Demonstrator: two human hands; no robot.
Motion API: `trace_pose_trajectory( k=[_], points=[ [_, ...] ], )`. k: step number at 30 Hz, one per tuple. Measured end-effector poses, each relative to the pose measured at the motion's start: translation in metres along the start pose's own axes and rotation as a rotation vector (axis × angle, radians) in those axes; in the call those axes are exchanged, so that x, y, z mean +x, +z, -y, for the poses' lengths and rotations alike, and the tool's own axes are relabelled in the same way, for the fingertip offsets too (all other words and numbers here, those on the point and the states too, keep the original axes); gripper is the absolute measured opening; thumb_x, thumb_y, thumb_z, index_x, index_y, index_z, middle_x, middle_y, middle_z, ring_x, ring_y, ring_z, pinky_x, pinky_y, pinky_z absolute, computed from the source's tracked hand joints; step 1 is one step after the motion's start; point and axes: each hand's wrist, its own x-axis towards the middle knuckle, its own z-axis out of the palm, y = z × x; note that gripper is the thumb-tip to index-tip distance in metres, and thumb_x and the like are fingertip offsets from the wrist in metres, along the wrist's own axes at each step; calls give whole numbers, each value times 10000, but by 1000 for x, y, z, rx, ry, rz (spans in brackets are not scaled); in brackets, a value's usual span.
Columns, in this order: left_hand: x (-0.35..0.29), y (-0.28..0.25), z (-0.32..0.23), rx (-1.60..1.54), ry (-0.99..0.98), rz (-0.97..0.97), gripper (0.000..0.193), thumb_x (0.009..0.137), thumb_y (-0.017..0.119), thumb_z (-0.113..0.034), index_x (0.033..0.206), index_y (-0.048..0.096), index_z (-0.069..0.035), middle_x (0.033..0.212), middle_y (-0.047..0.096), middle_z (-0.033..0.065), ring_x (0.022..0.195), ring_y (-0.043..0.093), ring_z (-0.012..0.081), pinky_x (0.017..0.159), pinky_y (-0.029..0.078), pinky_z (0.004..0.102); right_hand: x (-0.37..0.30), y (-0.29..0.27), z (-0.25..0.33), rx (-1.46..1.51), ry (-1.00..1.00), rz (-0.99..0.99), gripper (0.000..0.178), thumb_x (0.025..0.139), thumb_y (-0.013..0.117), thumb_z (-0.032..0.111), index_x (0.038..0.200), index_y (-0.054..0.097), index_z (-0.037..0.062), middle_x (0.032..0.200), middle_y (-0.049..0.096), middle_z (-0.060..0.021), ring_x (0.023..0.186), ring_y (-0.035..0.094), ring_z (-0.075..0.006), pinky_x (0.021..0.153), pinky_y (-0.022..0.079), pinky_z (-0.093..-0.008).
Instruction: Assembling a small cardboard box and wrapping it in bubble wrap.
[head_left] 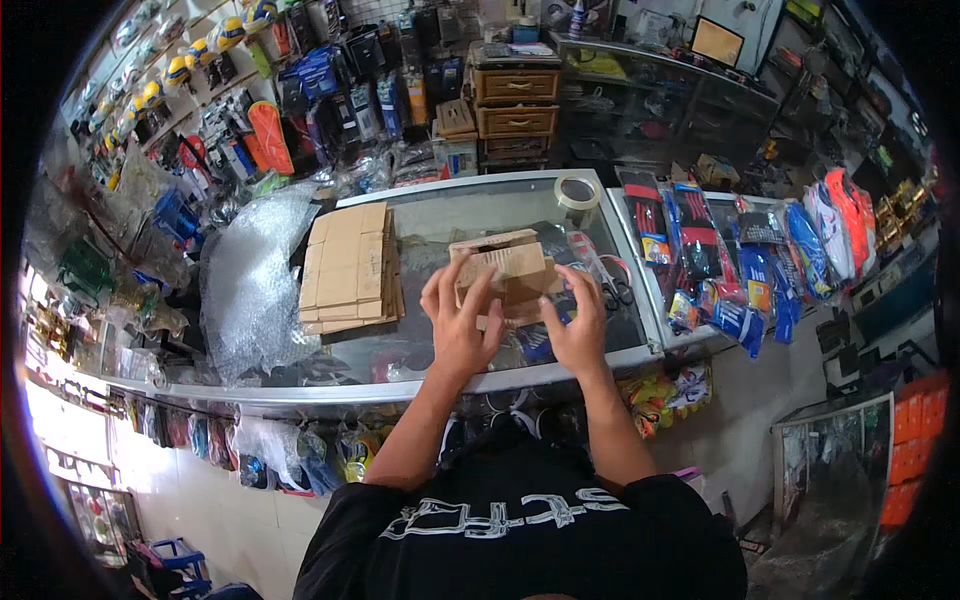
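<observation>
Small brown cardboard box (520, 268) between left hand (458, 318) and right hand (578, 325)

Hands apart, fingers spread, not closed on box; light contact, can't tell. Box on glass-topped, silver-edged counter (450, 205). Flattened brown cardboard stack (345, 262) left of left hand; round pale tape roll (577, 204) beyond right hand.

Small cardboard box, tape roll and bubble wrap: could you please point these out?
Small cardboard box (520, 264), head view: upper panel.
Tape roll (577, 204), head view: near outer side.
Bubble wrap (252, 290), head view: sheet's middle.
</observation>
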Motion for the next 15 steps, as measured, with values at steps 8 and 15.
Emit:
trace_pose_trajectory(
  k=[8,15],
  points=[
    [0,40,-57,-419,94,307,275,935,754,-28,1209,722,-33,1166,737,178,995,738,415,876,608,466,1,-63,-38,-451,70,28,368,964,764,143,1324,702,104,1201,696,-92,1160,627,-359,1019,427,-521],
    [3,91,-73,-322,-61,506,312,923,753,-81,1223,710,-6,1163,706,209,1039,721,448,892,611,522,4,-80,-53,-449,122,113,323,975,777,194,1279,743,93,1223,711,-92,1158,646,-349,1009,411,-507]
  ],
)
